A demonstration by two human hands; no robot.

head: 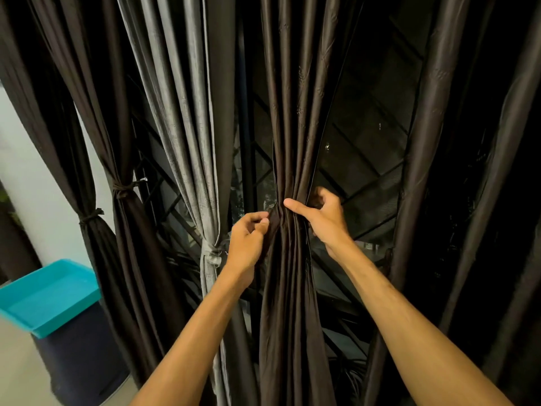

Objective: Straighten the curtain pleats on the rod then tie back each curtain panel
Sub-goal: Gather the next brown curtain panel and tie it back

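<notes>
Dark window glass behind a diagonal grille (369, 159) fills the gaps between the hanging curtains. The centre panel (288, 112), dark brown, hangs straight ahead and is pulled into a narrow waist at about mid-height, between both hands. The right hand (323, 221) wraps that waist from the right, its thumb (295, 208) laid across the front and its fingers curled round the back, so it has a firm hold on the gathered cloth. The left hand (248, 238) comes in from the left with curled fingers, thumb and forefinger meeting at the bundle's edge. It looks to be pinching an outer fold, though the dark cloth makes that hard to confirm. Both forearms reach up and forward, wrists slightly bent back.

No tie-back cord shows in either hand. If one hand lets go to fetch one, the slippery fabric could spread and the pleats would fall uneven. Folds on the left edge are the likeliest to escape, since only fingertips hold them. Tugging downward could also strain the rod, which is out of view.

To the left, the grey panel (187, 112) is already bound by its tie (212, 253)
</notes>
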